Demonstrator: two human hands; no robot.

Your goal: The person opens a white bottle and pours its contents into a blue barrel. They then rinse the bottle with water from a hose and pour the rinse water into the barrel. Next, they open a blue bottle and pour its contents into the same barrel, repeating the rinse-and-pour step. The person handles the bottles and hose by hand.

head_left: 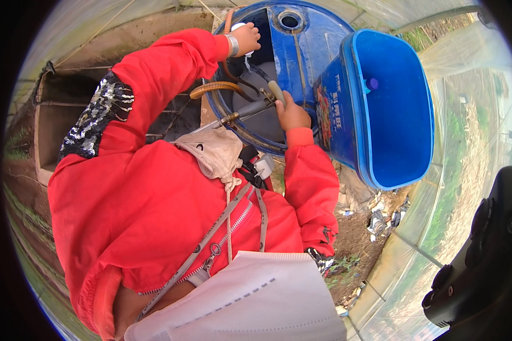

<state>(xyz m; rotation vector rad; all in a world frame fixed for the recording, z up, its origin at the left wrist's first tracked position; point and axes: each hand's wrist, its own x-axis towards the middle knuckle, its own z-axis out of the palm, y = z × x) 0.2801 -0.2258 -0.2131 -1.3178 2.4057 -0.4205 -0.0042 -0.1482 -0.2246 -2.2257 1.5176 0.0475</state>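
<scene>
My left hand [246,39] is shut on a small white bottle [238,26], mostly covered by my fingers, over the cut-open top of a blue plastic drum [305,51]. Whitish liquid runs down from it towards the greyish liquid [254,87] inside. Lower right, at the drum's opening, my right hand [293,114] is closed around the pale grip [276,93] of a metal spray lance [251,109] with brass fittings. The lance lies slantwise across the drum's rim. An orange-brown hose [213,87] curves into the drum.
A tall blue plastic bucket [358,106] stands tilted on the drum's right side, a small purple-capped thing inside. To the left is a concrete-edged pit [68,136]. Litter [377,219] lies on soil near plastic sheeting. A black device [482,255] fills the lower right edge.
</scene>
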